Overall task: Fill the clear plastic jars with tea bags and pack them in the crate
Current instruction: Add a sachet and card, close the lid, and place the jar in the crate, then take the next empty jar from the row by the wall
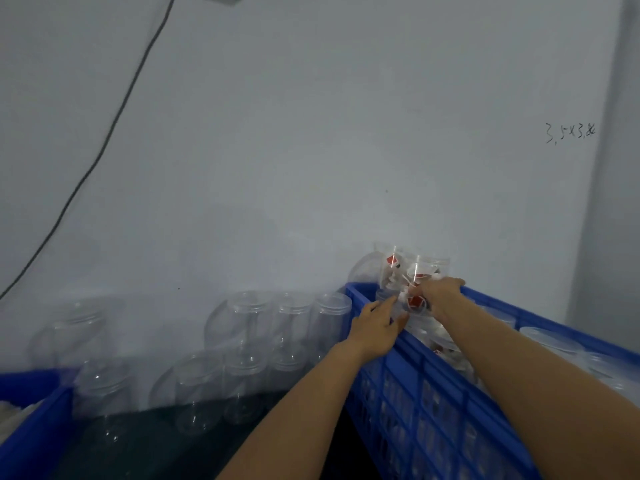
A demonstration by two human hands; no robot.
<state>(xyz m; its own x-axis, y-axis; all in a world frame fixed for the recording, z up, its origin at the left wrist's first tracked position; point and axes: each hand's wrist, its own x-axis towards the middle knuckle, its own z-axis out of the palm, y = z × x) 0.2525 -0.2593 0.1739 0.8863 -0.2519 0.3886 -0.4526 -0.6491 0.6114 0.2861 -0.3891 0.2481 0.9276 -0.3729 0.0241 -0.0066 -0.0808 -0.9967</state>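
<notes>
While both hands steadied a filled jar (pixel 412 299) over the blue crate (pixel 433 393), frame's lower right, my left fingers (pixel 379 308) and right fingers (pixel 446 284) curled round it. Light, slick, thin-walled plastic, prob; best gripped at the sides.

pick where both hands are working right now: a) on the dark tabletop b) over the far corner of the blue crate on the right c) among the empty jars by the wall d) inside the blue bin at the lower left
B: the left hand and right hand meet at a clear jar of tea bags above the far corner of the blue crate, away from the empty jars.
</notes>
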